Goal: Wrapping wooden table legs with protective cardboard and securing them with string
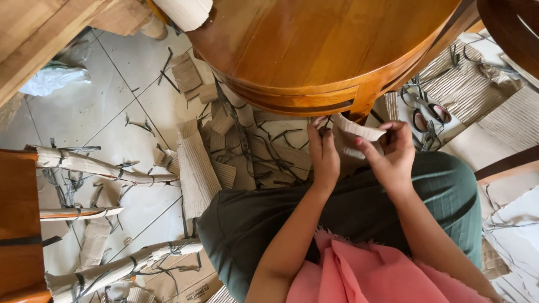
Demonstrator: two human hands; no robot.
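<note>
My left hand (324,152) and my right hand (393,158) both grip a small strip of corrugated cardboard (358,132), held up just under the edge of a round wooden table (314,50). The left fingers pinch the strip's left end. My right thumb and fingers fold its right end. My lap is covered by dark green trousers (348,213) and a pink cloth (370,272).
Cardboard scraps (196,168) and thin dark offcuts litter the tiled floor. Scissors (426,115) lie on cardboard sheets at the right. At the left stand chair legs wrapped in cardboard (95,165). A white plastic bag (50,78) lies at the upper left.
</note>
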